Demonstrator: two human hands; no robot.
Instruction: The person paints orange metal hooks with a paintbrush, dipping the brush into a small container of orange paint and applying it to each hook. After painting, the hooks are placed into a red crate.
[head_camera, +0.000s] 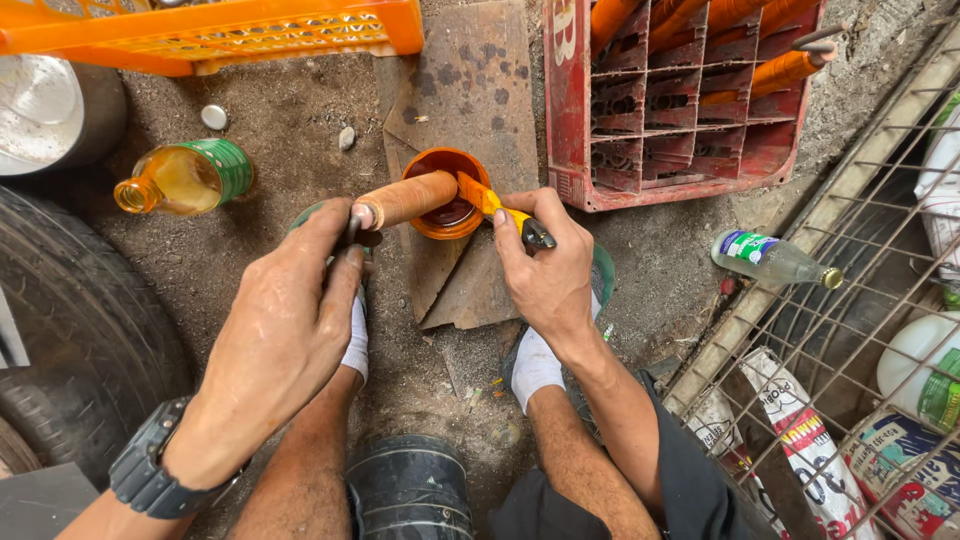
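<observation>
My left hand grips the metal end of an orange-painted cylinder and holds it level over a small round tin of orange paint. My right hand is closed on a paintbrush with a yellow and black handle, its orange bristles touching the cylinder's far end above the tin. The tin rests on a rusty metal sheet on the dirt ground. My legs and white-socked feet are below the hands.
A red crate with several orange cylinders stands at the upper right. An orange crate is top left, a bottle of amber liquid and a tyre at left. A clear bottle lies by a wire rack at right.
</observation>
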